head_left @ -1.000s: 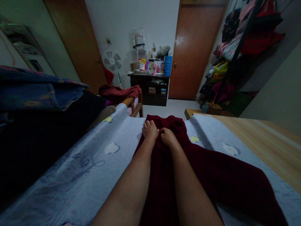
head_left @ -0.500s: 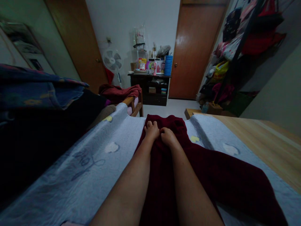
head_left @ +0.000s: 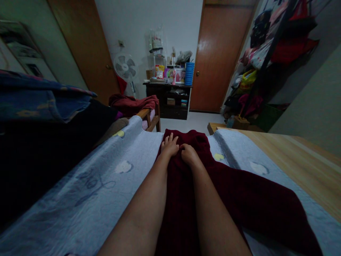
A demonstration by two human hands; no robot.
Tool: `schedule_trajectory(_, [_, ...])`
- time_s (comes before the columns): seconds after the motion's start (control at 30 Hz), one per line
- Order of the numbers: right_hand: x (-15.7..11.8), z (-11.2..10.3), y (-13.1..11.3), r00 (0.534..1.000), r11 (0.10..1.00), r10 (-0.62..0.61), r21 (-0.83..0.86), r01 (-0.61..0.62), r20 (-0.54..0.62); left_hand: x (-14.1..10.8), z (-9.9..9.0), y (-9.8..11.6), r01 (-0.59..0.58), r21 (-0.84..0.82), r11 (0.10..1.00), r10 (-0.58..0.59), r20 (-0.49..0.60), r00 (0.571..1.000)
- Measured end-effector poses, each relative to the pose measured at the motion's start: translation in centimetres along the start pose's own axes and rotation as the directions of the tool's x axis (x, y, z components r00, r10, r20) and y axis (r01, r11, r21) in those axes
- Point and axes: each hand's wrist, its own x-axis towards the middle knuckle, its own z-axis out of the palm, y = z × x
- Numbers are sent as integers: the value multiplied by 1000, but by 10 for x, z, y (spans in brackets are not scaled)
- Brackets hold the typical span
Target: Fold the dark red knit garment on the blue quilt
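Observation:
A dark maroon sweater [head_left: 178, 199] lies on the light blue bed cover [head_left: 144, 156], one long sleeve [head_left: 266, 199] stretching out to the right. Flat on its far part rests my left hand [head_left: 169, 145], fingers spread. Just to the right of it, my right hand [head_left: 188, 154] is closed, with thumb and fingers curled together on the sweater's cloth. The fabric is bunched into folds beyond that hand. Both forearms cover part of the sweater's middle.
Dark clothes and a denim piece [head_left: 45, 103] are heaped at the left. Bare wooden board [head_left: 293, 153] edges the bed on the right. Beyond stand a wooden chair with a red cloth [head_left: 133, 105], a fan [head_left: 125, 67], a dark cabinet [head_left: 167, 103] and hanging bags [head_left: 290, 49].
My left hand has opened from curled fingers to spread ones and moved slightly left. My right hand stays closed on the cloth. The whole view has shifted a little.

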Motion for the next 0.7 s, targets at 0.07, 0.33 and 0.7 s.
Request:
schedule_trajectory(0.07, [1, 1, 1, 1000, 1000, 4, -1, -4, -5, 1, 0, -1, -5, -16, 1000, 4, -40, 999])
schedule_trajectory(0.33, [2, 2, 3, 1000, 1000, 12, -18, -12, -18, 8, 1, -4, -106, -161, 981, 53, -304, 951])
schedule_trajectory(0.7, [2, 0, 4, 1000, 1000, 11, 12, -10, -16, 8, 2, -4, -110, -131, 985, 77, -238, 968])
